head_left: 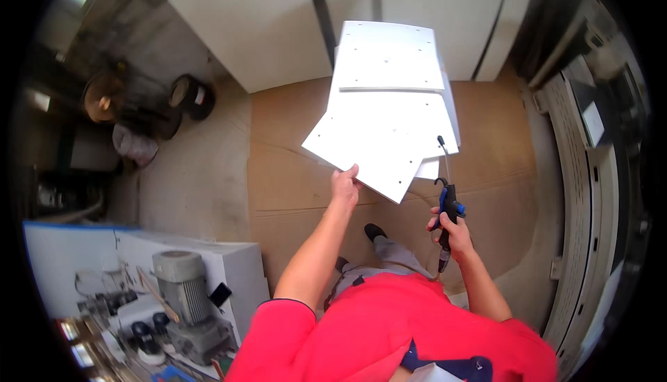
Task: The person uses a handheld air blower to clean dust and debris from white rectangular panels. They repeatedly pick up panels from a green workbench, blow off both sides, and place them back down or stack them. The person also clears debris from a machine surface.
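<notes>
My left hand (345, 186) grips the near edge of a white drilled panel (372, 142), thumb on top and the fingers partly hidden beneath. This panel is turned at an angle over other white boards. Behind it lies another white panel (389, 55) with several small dark holes. In my right hand (453, 232) is a black and blue air blow gun (448, 205), my fingers wrapped round its handle. Its thin metal nozzle (446, 159) points away from me, the black tip over the right part of the white boards. A hose fitting hangs below the grip.
Brown cardboard (292, 229) covers the floor under my feet. Large pale panels (271, 27) stand at the back. On the left are a dark bucket (192, 97) and a machine with a grey motor (182, 285). Long pale boards (583, 243) line the right side.
</notes>
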